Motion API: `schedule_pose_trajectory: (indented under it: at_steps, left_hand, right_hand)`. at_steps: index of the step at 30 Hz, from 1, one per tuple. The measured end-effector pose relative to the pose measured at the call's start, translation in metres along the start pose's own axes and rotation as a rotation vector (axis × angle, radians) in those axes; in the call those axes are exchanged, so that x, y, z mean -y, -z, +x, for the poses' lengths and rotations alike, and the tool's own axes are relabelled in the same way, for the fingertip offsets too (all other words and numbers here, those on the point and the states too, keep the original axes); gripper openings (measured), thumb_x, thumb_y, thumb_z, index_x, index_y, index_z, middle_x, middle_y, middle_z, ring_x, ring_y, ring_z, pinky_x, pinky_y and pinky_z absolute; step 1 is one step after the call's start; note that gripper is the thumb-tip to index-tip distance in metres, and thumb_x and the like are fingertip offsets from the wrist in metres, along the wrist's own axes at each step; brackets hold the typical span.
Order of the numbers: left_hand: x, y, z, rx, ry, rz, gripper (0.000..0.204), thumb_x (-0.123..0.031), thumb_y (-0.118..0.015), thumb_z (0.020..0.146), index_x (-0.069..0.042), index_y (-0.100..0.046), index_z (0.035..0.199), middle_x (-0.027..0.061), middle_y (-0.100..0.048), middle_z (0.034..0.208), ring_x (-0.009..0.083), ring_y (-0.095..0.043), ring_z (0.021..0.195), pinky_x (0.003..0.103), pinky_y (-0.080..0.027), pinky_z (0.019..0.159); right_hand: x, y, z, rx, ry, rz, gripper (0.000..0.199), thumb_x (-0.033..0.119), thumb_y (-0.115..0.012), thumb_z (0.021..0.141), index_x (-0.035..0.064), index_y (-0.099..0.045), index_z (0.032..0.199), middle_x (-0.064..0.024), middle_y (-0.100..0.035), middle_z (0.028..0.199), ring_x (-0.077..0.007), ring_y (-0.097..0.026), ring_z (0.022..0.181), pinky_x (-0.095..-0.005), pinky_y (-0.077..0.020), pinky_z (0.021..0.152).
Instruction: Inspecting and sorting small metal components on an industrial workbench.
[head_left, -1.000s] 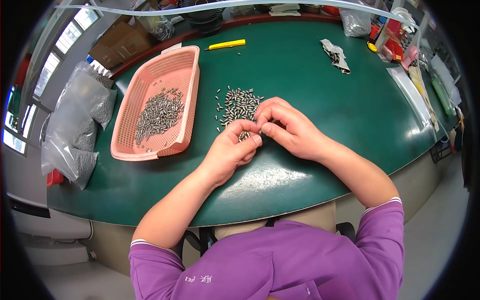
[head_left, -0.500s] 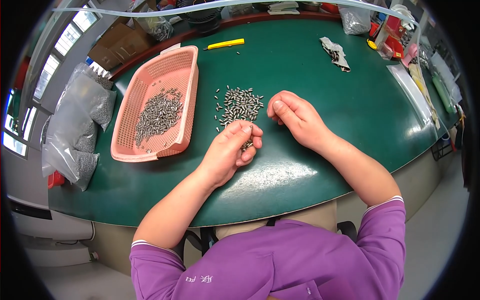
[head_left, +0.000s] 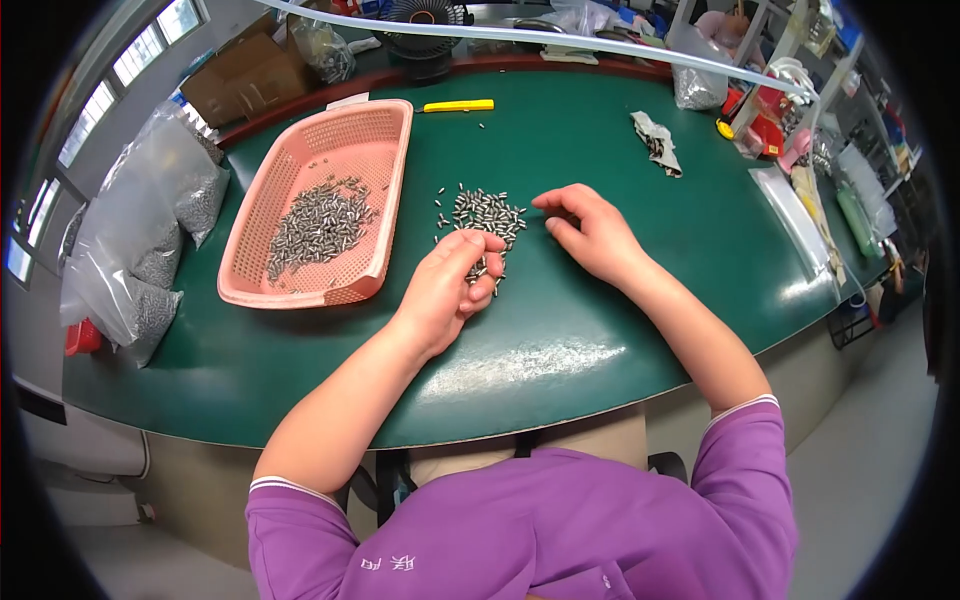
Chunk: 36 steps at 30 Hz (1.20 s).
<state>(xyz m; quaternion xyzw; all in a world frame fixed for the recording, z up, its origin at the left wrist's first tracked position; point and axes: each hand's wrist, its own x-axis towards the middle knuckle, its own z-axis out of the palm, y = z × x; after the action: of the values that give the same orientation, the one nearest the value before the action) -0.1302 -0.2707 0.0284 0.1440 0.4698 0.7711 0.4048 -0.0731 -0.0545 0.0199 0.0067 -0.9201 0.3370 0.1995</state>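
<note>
A loose pile of small silvery metal pins (head_left: 487,212), short and rounded, lies on the green table. My left hand (head_left: 447,285) is at the near left of this pile, its fingers curled in and the thumb pressed to the index finger. What it holds, if anything, is hidden by the fingers. Just right of the pile, my right hand (head_left: 592,236) has thumb and index finger apart, with nothing visible between them. On the left stands a pink perforated plastic basket (head_left: 262,190) with many more of the same pins inside.
Clear bags of small metal parts (head_left: 150,250) line the left edge. A yellow utility knife (head_left: 458,105) lies beyond the basket, and a crumpled white wrapper (head_left: 656,143) at the far right. Cardboard boxes (head_left: 245,85) and a black fan (head_left: 420,35) stand at the back.
The thumb and fingers of my right hand have parted from a closed pinch. My left hand stays curled beside the pile. The whole view has shifted slightly.
</note>
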Motion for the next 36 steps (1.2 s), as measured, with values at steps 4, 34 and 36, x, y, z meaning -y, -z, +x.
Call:
schedule_pose_trajectory:
  at_steps: [4,34,36]
  left_hand:
    - [-0.001,0.009,0.003,0.014,-0.032,-0.06,0.015,-0.015,-0.044,0.096,-0.005,-0.051,0.103,0.0015,-0.051,0.077,0.0049,-0.036,0.052,0.018,-0.024,0.042]
    - [0.0,0.013,0.005,0.128,0.068,0.006,0.017,-0.018,-0.059,0.091,-0.008,-0.048,0.099,0.0018,-0.054,0.081,0.0034,-0.043,0.058,0.016,-0.027,0.044]
    - [0.0,0.013,0.005,0.112,0.07,-0.006,0.011,-0.016,-0.055,0.092,-0.008,-0.049,0.096,0.0024,-0.054,0.081,0.0038,-0.042,0.056,0.016,-0.026,0.042]
  right_hand:
    - [0.003,-0.003,0.02,0.022,0.076,-0.159,0.021,0.01,-0.061,0.08,0.0069,-0.064,0.101,-0.0097,-0.061,0.098,-0.0276,-0.058,0.099,-0.0373,-0.0477,0.085]
    - [0.043,-0.01,0.004,0.001,0.273,0.131,0.013,0.005,-0.069,0.076,0.0084,-0.066,0.088,-0.0057,-0.06,0.085,-0.0234,-0.058,0.084,-0.0341,-0.0475,0.075]
    - [0.038,-0.009,0.007,-0.059,0.246,0.1,0.012,0.006,-0.068,0.076,0.0076,-0.066,0.088,-0.005,-0.061,0.083,-0.0219,-0.059,0.082,-0.0329,-0.0482,0.073]
